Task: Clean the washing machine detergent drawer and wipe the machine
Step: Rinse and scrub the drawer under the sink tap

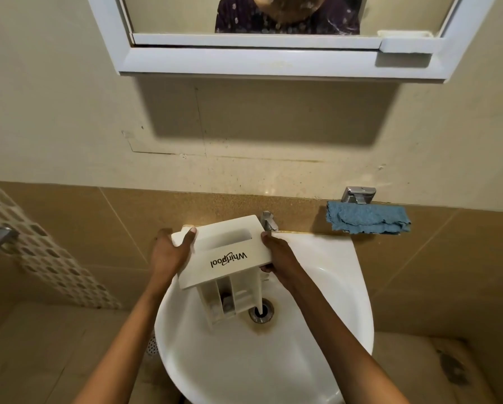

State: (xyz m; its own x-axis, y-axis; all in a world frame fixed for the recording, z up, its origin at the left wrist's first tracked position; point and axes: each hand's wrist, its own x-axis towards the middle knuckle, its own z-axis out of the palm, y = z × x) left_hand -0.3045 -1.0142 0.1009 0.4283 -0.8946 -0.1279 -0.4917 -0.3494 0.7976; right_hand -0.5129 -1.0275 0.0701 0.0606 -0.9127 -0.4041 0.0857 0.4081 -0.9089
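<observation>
The detergent drawer is being gripped at both panel ends by left hand and right hand, long axis pointing down at the drain.

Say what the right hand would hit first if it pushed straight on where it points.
Probably the tap just beyond the right hand, which grips the detergent drawer; depth is unclear.

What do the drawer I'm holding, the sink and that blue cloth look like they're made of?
Detergent drawer: probably white moulded plastic, matt; thin partition walls, printed logo. Sink: likely glazed ceramic; glossy white with soft reflections. Blue cloth: seemingly microfibre or terry fabric; fuzzy, crumpled, wavy edges.
</observation>
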